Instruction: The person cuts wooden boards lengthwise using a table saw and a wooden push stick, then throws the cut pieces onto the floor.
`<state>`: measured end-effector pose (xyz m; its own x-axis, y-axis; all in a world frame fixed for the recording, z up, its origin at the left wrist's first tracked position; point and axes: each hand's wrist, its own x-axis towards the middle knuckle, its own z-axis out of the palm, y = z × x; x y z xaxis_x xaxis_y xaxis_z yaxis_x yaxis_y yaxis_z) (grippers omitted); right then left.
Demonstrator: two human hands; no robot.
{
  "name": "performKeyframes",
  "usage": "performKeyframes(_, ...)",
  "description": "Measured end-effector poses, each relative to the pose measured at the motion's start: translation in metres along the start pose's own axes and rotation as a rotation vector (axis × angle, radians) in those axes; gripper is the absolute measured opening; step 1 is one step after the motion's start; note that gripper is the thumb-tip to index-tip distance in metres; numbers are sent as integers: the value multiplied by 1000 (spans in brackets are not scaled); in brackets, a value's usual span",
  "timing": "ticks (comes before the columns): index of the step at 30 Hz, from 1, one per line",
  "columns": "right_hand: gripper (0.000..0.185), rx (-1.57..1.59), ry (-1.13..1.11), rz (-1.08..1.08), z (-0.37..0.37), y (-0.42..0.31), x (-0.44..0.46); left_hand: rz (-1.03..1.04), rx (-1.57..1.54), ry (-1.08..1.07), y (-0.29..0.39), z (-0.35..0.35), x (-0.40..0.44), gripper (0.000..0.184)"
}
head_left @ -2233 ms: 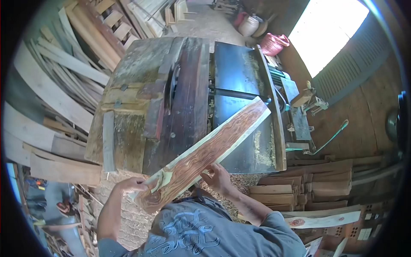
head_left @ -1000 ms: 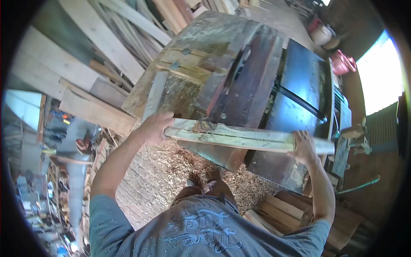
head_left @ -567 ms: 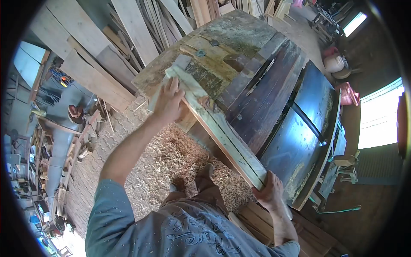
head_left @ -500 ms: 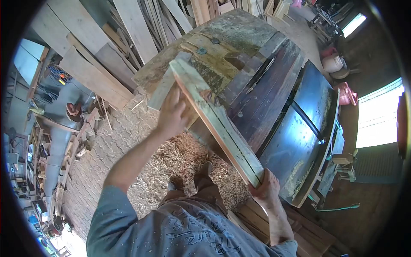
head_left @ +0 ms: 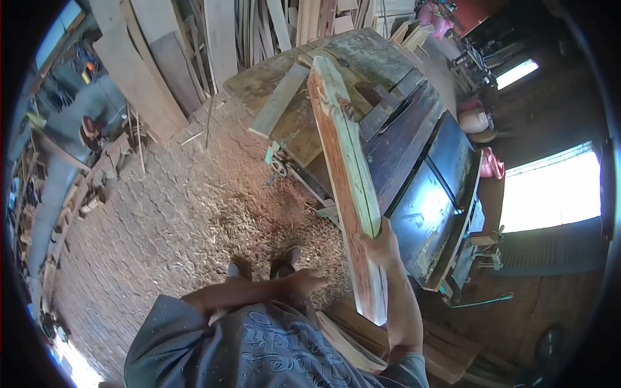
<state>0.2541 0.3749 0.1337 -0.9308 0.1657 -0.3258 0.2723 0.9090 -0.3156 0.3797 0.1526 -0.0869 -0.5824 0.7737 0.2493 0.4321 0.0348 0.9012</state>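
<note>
A thick wooden plank [head_left: 346,165] with a reddish face, a pale cracked edge and a knot near its far end slants up in front of me. My right hand [head_left: 381,247] is closed around its edge towards the near end. Away from the plank, my left hand [head_left: 306,281] is in front of my waist with its fingers stretched out and nothing in them. Behind the plank stands a woodworking machine with a dark metal table [head_left: 424,207]. The plank's far part overlaps the machine in view; whether it touches is unclear.
A thin board [head_left: 281,100] lies on the machine's wooden top [head_left: 252,81]. Wood shavings [head_left: 239,226] cover the paved floor around my feet. Tall boards [head_left: 139,71] lean at the back left, and more timber [head_left: 446,352] lies low at my right.
My left hand has let go of the plank and come back to my waist. The plank has turned more upright, and my right hand now grips further along its edge.
</note>
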Motion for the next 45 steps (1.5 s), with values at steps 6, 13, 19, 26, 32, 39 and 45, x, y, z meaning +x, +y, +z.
performKeyframes(6,67,1093,-616,39,22,91,14,-546,-551,-125,1,27,10,95)
performKeyframes(13,75,1407,-514,151,83,129,1,-760,-837,106,38,27,6,101)
performKeyframes(19,74,1584,-637,146,74,83,-22,-919,-1526,261,46,90,8,62)
performKeyframes(26,66,1682,-637,125,129,27,-70,-351,-797,291,99,72,-43,62)
performKeyframes(32,66,1715,-514,57,204,-49,-137,-748,-1520,719,123,51,-189,52)
performKeyframes(39,86,1681,-551,45,215,-100,-176,-670,-1419,518,165,12,-304,53)
performKeyframes(45,92,1627,-531,-43,195,-122,-147,-1173,-1156,698,204,34,-393,56)
